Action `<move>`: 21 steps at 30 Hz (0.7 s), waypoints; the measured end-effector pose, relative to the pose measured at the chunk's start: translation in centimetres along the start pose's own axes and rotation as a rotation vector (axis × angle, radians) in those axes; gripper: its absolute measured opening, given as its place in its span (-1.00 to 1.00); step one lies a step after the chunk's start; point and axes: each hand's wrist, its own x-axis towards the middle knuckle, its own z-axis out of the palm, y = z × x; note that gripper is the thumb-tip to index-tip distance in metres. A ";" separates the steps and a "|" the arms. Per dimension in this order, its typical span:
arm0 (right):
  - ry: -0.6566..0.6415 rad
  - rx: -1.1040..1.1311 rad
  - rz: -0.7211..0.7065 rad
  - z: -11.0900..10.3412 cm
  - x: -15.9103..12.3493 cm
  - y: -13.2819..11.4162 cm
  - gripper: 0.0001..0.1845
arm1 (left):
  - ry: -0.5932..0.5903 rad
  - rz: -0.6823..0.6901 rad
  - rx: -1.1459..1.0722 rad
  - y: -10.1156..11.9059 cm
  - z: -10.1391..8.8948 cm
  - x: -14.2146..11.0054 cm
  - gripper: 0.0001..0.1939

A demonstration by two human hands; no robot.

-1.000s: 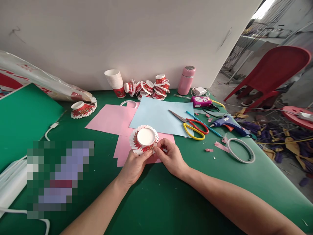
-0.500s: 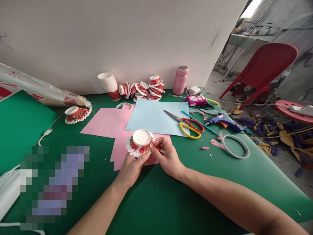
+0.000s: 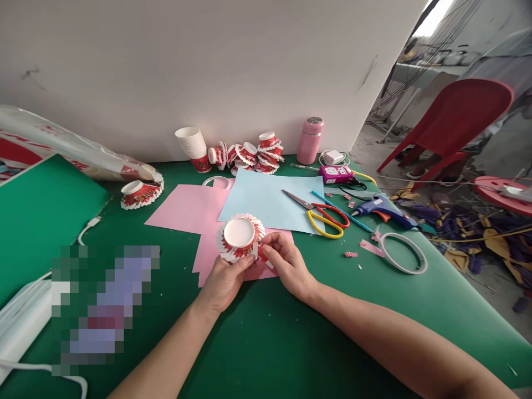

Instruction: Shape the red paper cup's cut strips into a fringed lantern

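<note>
Between my hands is a red and white paper cup [image 3: 239,232], its wall cut into strips that fan out in pleats around the white round base, which faces up. My left hand [image 3: 226,280] is closed on its near edge, thumb on top. At the cup's right side, the fingers of my right hand [image 3: 286,263] pinch one of the strips; the fingertips partly hide it. Pink paper [image 3: 187,208] lies beneath and behind the cup, partly covered by a light blue sheet [image 3: 266,191]. Scissors [image 3: 326,220] with red and yellow handles rest on the blue sheet's right edge.
At the back stand stacked paper cups [image 3: 192,147], several pleated cups [image 3: 249,152] and a pink bottle [image 3: 310,141]. Another pleated cup [image 3: 141,194] sits left. A blue glue gun [image 3: 384,210], tape roll [image 3: 423,260] and purple box [image 3: 336,174] lie right. A white cable [image 3: 89,225] runs left.
The cup has tilted and turned a little in my left hand, showing more of its pleated far rim. My right fingers have shifted slightly along its right edge. The whole view has moved slightly.
</note>
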 end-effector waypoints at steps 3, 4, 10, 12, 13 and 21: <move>0.038 -0.130 -0.056 -0.6 0.0 -0.4 -0.74 | -0.013 0.000 -0.042 0.1 -0.3 0.1 -0.69; 0.050 -0.175 -0.087 -0.8 0.1 -0.5 -0.75 | -0.020 0.000 -0.049 0.2 -0.5 0.2 -0.70; 0.019 -0.494 -0.367 -1.6 0.2 -1.0 -0.91 | 0.008 0.022 -0.064 0.2 -0.7 0.2 -0.63; -0.025 -0.559 -0.461 -1.7 0.1 -1.2 -0.90 | 0.010 0.036 -0.066 0.3 -0.7 0.3 -0.70; -0.046 -0.581 -0.497 -1.7 0.1 -1.2 -0.89 | 0.009 0.042 -0.067 0.3 -0.6 0.3 -0.73; -0.208 -0.697 -0.641 -1.7 0.1 -1.2 -0.65 | 0.039 0.046 -0.102 0.5 -0.6 0.3 -0.74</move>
